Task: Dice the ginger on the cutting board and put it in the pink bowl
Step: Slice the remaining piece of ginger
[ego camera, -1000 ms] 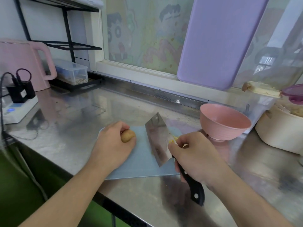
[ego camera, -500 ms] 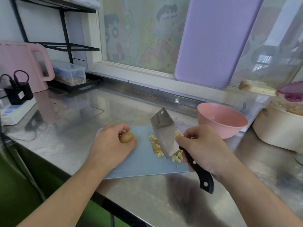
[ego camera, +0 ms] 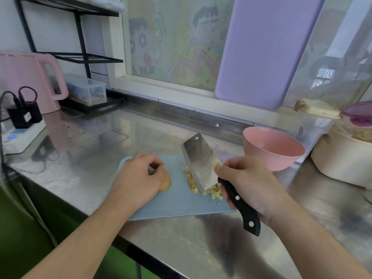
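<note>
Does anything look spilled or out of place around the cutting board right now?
Little stands out: one ginger bit lies apart from the diced pile, still on the board. The pink bowl stands upright.

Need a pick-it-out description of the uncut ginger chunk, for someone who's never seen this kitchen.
Start at the steel counter and find the pale blue cutting board at its front edge. The ginger chunk lies on the board's left part, under the left hand. It is one smooth tan lump, unlike the small yellow diced pieces by the cleaver.

Left hand (ego camera: 138, 178) curled; right hand (ego camera: 247, 182) fisted (gripping).
</note>
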